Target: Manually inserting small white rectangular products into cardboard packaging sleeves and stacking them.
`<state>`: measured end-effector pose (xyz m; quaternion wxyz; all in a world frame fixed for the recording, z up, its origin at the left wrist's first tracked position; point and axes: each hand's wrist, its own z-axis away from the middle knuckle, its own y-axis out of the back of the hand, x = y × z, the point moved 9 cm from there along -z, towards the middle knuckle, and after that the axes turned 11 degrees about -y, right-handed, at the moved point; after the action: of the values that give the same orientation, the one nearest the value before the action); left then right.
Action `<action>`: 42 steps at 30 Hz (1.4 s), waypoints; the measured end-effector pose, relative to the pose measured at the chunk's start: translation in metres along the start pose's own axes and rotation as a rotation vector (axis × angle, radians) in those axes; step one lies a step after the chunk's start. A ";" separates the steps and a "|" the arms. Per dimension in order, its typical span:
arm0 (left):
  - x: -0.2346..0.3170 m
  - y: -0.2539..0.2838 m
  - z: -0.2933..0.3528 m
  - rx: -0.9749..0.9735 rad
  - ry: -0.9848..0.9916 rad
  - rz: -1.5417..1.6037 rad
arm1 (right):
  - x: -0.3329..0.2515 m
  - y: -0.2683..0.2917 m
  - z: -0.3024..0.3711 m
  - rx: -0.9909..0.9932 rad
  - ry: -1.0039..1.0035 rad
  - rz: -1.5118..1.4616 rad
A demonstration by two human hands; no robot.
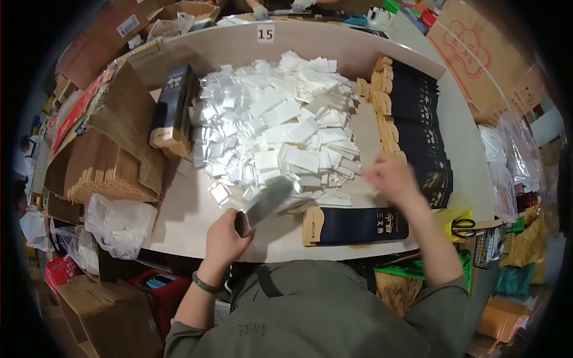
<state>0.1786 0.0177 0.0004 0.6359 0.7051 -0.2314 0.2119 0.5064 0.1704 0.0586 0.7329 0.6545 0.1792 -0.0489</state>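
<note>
My left hand, at the front edge of the table, is closed round a long, glossy silver-grey sleeve-like package. The package's near end looks dark, and its far end tilts toward a heap of small white and clear sachets. Over to the right, my right hand is curled and blurred, between the heap and a row of dark boxes with tan ends. Whatever its fingers may pinch is too smeared to make out. A dark navy box with a tan end lies flat in front of me.
More dark boxes stand left of the heap, beside an open carton of brown cardboard pieces. A clear plastic bag hangs at the left edge. Black-handled scissors lie at the right. A raised board borders the back; another person's gloved hands work beyond it.
</note>
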 end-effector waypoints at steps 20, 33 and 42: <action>-0.001 -0.027 0.029 -0.002 -0.065 0.099 | -0.098 -0.101 0.063 -0.090 0.098 -0.142; 0.046 0.001 -0.007 -0.115 -0.508 0.025 | -0.131 -0.113 0.045 -0.294 0.172 -0.348; -0.086 0.016 -0.041 -0.019 0.085 -0.042 | 0.040 -0.089 -0.045 -0.106 -0.168 -0.135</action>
<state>0.0994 0.0623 -0.0338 0.6562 0.6940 -0.1916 0.2261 0.5078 0.2086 -0.0414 0.7738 0.5950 0.1634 -0.1432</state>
